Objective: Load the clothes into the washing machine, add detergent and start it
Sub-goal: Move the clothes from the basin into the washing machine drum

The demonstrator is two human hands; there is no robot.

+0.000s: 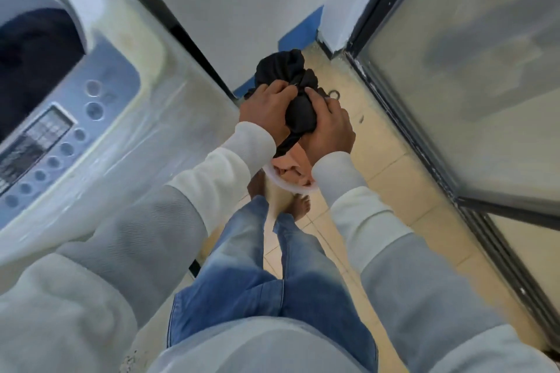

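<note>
Our left hand point(263, 113) and right hand point(330, 127) both clutch the black garment point(288, 73). The drum opening point(33, 70) lies well to our left, so the left hand is nearer.

Words to read: none, it is all too blurry.
Washer point(127, 48) sticker point(45, 133): rows of small dark print on the grey panel, next to the buttons — just a smear, no word or number comes clear.
Buttons point(92, 109): round and grey — any marks on them are too blurred to tell.
</note>
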